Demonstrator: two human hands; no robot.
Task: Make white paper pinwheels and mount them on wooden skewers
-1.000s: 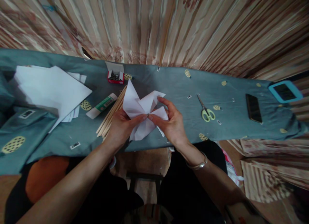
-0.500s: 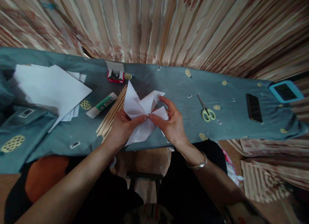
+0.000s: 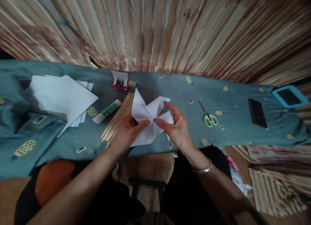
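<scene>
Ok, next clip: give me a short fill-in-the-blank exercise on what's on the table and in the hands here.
1. Both the left hand and the right hand grip a folded white paper ____.
2. The bundle of wooden sticks lies just to the ____ of the left hand.
3. The scissors have ____ handles.
4. The small red box of pins stands with its lid ____.

Missing words: pinwheel; left; green; open
</scene>
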